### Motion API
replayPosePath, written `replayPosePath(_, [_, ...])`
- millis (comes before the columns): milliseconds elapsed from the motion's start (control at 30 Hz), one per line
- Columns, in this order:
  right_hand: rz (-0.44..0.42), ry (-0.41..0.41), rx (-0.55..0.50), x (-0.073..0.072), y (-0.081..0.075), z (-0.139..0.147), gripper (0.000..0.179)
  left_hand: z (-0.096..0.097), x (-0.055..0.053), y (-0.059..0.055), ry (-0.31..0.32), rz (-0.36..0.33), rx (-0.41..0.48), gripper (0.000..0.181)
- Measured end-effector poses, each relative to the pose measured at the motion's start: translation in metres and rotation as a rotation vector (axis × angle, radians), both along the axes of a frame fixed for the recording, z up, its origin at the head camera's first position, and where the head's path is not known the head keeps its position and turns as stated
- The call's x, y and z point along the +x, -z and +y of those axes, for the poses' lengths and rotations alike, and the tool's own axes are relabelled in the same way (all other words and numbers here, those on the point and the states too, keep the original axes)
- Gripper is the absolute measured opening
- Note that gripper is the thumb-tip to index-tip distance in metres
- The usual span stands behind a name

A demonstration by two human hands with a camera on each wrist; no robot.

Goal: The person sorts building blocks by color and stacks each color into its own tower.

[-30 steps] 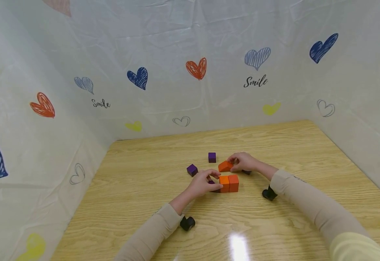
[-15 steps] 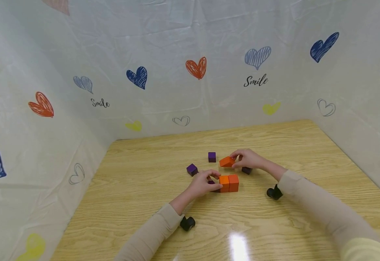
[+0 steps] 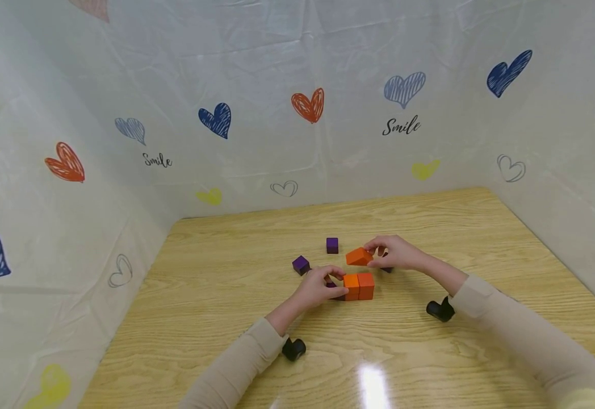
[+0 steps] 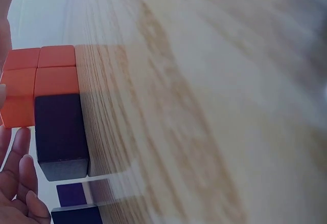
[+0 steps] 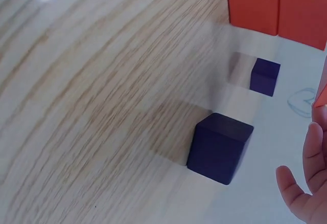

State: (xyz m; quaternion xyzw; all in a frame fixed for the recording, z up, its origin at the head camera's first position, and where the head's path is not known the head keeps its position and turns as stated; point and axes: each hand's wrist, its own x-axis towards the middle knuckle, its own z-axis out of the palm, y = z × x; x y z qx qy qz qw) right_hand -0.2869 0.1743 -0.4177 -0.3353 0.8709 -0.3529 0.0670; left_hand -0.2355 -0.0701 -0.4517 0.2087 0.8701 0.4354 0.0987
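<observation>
"Since the frame a second ago, the right hand (image 3: 394, 252) has shifted slightly toward three o'clock on my head view, and the orange wedge (image 3: 357, 257) has gone with it. I see the left hand (image 3: 315, 288) staying put."

"How is the right hand set?"

"Pinching the wedge between thumb and fingers. I can't tell whether the wedge clears the table (image 3: 226, 253)."

"And where is that wedge?"

"Just off twelve o'clock from the stack, near it and apart."

"What's in the stack?"

"Blocks two high: I get an orange block (image 3: 351, 283) on top at nine o'clock and a red block (image 3: 366, 286) touching it at three."

"Is the left hand on it?"

"Yes, pinching that orange block, thumb on the near side. Low at the stack's nine o'clock, a purple block (image 4: 60, 129) stands against it."

"Any more purple?"

"Three cubes: one (image 3: 301, 265) at ten o'clock from the stack, one (image 3: 332, 246) at eleven, and one (image 5: 219, 150) near two, partly hidden by the right hand on my head view."
</observation>
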Motion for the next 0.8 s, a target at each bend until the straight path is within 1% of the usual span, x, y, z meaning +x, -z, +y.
replayPosePath(100, [-0.007, 0.004, -0.016, 0.007, -0.004, 0.000, 0.036, 0.000, 0.000, 0.000, 0.002, 0.001, -0.005, 0.031])
replayPosePath(233, [0.016, -0.003, -0.015, 0.015, -0.005, -0.001, 0.034, 0.000, -0.001, -0.001, -0.003, -0.007, -0.011, 0.030])
replayPosePath(433, [0.058, -0.029, 0.000, 0.026, -0.003, -0.003, 0.033, 0.000, -0.001, -0.002, -0.008, -0.024, -0.014, 0.029])
replayPosePath(800, [0.061, -0.025, 0.034, 0.036, 0.000, -0.008, 0.033, 0.000, 0.000, -0.002, -0.006, -0.037, -0.008, 0.031])
